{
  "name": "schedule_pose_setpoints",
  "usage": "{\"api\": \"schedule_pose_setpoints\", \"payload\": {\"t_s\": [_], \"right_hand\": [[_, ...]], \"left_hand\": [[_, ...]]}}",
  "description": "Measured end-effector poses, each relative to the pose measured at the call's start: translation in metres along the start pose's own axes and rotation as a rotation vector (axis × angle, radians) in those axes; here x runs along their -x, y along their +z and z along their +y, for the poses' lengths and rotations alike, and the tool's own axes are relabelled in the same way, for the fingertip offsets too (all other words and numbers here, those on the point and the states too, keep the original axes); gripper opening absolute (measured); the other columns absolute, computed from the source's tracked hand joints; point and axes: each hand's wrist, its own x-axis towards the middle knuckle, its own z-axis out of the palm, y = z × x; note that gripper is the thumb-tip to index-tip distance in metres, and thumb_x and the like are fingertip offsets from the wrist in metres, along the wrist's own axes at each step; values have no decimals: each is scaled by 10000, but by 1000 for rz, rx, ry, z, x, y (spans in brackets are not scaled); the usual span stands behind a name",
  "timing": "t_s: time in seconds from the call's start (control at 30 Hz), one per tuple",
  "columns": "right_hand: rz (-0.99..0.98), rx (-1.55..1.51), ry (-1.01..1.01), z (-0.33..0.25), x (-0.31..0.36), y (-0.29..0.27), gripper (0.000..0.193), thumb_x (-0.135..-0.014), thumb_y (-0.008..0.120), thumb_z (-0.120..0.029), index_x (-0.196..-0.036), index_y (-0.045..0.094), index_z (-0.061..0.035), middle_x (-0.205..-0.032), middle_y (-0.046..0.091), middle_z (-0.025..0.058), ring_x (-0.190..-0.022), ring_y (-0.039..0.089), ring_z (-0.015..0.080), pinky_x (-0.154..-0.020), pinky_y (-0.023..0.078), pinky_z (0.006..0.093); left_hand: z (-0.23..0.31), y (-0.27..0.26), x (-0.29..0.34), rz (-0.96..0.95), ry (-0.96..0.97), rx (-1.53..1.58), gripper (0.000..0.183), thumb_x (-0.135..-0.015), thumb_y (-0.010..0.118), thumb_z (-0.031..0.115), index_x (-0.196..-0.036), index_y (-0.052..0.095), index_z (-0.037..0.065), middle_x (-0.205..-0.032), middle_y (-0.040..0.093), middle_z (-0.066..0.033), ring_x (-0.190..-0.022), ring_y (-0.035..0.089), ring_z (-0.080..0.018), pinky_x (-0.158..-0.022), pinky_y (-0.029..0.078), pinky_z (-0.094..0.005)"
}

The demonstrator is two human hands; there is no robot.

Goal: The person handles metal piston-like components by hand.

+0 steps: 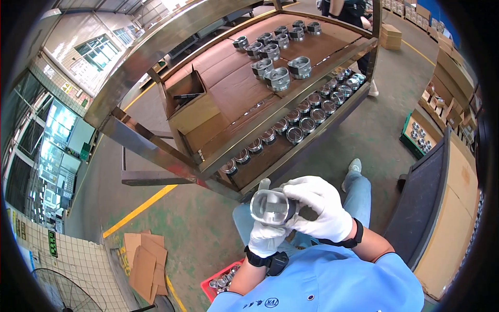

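A silvery metal engine piston (pixel 269 208) is held up in front of my body, its round, hollow side toward the view. My white-gloved left hand (pixel 266 240) grips it from below, with a finger showing behind its upper edge. On its right side, the thumb and fingers of my gloved right hand (pixel 325 210) are closed around it. Ahead stands a metal rack (pixel 150 151). Several pistons (pixel 278 79) stand in a loose group on its upper, cardboard-covered shelf (pixel 234 78). More pistons (pixel 306 125) stand in rows on the shelf below.
On the upper shelf's left is an open cardboard box (pixel 195 117) with a dark object. A red crate (pixel 205 286) of metal parts and flattened cardboard (pixel 148 265) lie at lower left. At right are a cardboard-topped cart (pixel 426 182) and a green crate (pixel 410 148). Someone stands behind the rack.
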Motion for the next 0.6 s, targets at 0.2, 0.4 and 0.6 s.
{"api": "schedule_pose_setpoints", "payload": {"t_s": [0.2, 0.4, 0.6], "right_hand": [[-73, 64, -155, -7, -6, 1, 550, -654, 749, -122, -1181, 633, -18, -1049, 674, 150, -1015, 643, 357, -873, 518, 437], [-83, -33, 60, 15, 7, 1, 568, -689, 657, -77, -1246, 583, 5, -1143, 648, 195, -1058, 622, 377, -933, 500, 421], [-62, 4, 106, 27, 14, -4, 572, -787, 675, -125, -1326, 531, 0, -1193, 638, 175, -1017, 648, 307, -903, 514, 396]], "left_hand": [[3, -6, 11, 156, 90, -183, 1136, -587, 751, -82, -1546, 206, 190, -1407, 475, -187, -1206, 565, -342, -995, 509, -480], [6, -6, 0, 6, 381, -1000, 1118, -611, 851, -34, -1514, 223, 171, -1438, 414, -172, -1286, 490, -287, -1026, 481, -432], [0, 0, -7, 85, 322, -951, 1089, -621, 844, -33, -1506, 232, 131, -1417, 433, -158, -1275, 497, -272, -1038, 467, -418]]}}
